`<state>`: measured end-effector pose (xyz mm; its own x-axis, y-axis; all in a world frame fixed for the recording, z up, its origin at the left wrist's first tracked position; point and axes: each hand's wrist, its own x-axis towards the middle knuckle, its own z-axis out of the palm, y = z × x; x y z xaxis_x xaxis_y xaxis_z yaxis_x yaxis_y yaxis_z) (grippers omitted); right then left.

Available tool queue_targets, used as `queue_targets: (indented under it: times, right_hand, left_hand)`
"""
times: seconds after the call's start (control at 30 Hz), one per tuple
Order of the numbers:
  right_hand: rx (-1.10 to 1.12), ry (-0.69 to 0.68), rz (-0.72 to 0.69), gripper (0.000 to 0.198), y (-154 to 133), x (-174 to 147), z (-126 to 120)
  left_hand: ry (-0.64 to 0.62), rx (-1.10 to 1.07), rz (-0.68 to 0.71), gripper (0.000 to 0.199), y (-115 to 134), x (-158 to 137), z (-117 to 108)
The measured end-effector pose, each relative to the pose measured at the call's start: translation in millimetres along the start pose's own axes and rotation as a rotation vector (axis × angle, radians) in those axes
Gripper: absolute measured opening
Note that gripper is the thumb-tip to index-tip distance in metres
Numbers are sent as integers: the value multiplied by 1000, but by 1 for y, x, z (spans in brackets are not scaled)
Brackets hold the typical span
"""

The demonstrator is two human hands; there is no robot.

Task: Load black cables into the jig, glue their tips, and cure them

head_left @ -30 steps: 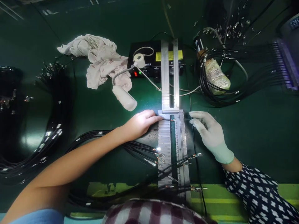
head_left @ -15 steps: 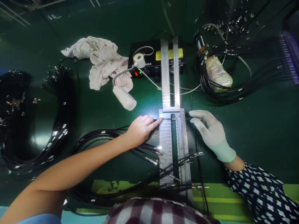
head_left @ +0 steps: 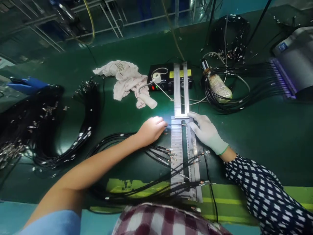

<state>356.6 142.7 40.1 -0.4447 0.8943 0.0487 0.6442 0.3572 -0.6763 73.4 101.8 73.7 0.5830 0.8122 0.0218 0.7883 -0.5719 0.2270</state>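
Observation:
My bare left hand [head_left: 152, 131] is closed on a thin black cable [head_left: 176, 124] just left of a slotted metal fixture [head_left: 176, 140]. The cable lies across the fixture's upper part, and its small metal terminal [head_left: 184, 124] is over the slot. My right hand [head_left: 205, 130], in a white glove, is at the fixture's right edge near that terminal. Its thumb and forefinger are apart with nothing visible between them. Below my left hand, several black cables [head_left: 158, 156] with metal ends rest partly on the fixture.
Behind the fixture stands a black control box [head_left: 161, 85] with a small white lamp [head_left: 148, 101]. A crumpled cloth [head_left: 130, 78] is to its left. Coiled cable bundles [head_left: 91, 111] lie on the left, and a wrapped bundle [head_left: 220, 86] with looped cables sits at the right.
My left hand has drawn back off the fixture's surface, where its forefinger pressed the cable. My right hand has moved left to the fixture's edge. The view has tilted up.

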Motion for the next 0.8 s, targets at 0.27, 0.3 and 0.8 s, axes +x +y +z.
queue_targets:
  times: [0.27,0.3,0.8]
  right_hand:
    - [23,43,-61,36,-8,1,5]
    - [34,36,-63,36,-9,-1,5]
    - [353,215,173,39,-6,-7,5]
  left_hand:
    - [32,-92,-156,21,9,-63,5]
    - [80,-126,-145,20,11,-61,5]
    - [65,-313,-6,30,15,1,22]
